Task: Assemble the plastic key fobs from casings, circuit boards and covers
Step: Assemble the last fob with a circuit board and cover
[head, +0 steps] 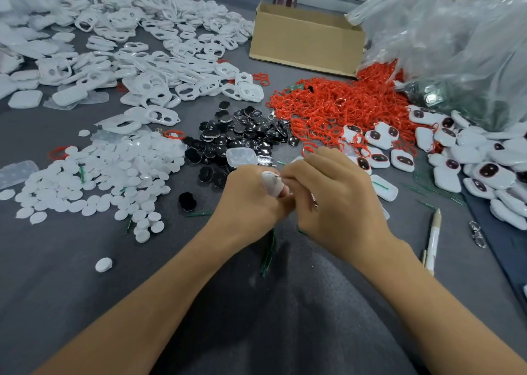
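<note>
My left hand [248, 200] and my right hand [336, 198] meet at the middle of the grey table, fingers curled around a small white key fob part [272, 185] held between them. Most of that part is hidden by my fingers. A heap of white casings [159, 69] spreads across the far left. White round covers [114, 175] lie to the left of my hands. Black circuit boards [236, 138] are piled just beyond my hands. Finished white fobs with dark faces [462, 161] lie at the right.
A tangle of red loops [336, 106] sits behind the hands, a cardboard box [305, 38] beyond it and a clear plastic bag [456, 41] at the far right. A pen [433, 240] and a metal clasp [477, 233] lie right of my right arm.
</note>
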A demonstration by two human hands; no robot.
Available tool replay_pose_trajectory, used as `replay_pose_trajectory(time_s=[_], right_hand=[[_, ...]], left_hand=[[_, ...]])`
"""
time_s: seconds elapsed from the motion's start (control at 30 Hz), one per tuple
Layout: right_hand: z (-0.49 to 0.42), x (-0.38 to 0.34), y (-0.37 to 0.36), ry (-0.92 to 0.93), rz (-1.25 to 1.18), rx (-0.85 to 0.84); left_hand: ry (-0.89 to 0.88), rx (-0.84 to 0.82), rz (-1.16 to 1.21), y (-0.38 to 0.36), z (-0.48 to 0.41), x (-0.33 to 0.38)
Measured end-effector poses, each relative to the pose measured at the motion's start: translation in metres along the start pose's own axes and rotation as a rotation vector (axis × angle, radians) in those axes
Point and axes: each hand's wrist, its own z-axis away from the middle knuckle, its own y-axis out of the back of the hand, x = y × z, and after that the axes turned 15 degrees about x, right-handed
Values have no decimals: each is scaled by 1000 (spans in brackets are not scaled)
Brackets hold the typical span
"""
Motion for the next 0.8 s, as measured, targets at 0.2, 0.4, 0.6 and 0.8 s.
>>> replay_pose_trajectory(time_s=[0.2, 0.4, 0.6, 0.8], right_hand=[[-4, -4, -2, -68, -30, -5], [-4, -10, -4, -103, -6, 9], [-7, -7, 3, -147, -97, -93], [-14, -4, 12, -200, -180, -189]], left_hand=[[-47, 41, -107, -2, 1, -2], [-139, 121, -275, -6, 0, -2], [-292, 70, -366, -3, 1, -3], [-308, 43, -209, 0, 1, -6]])
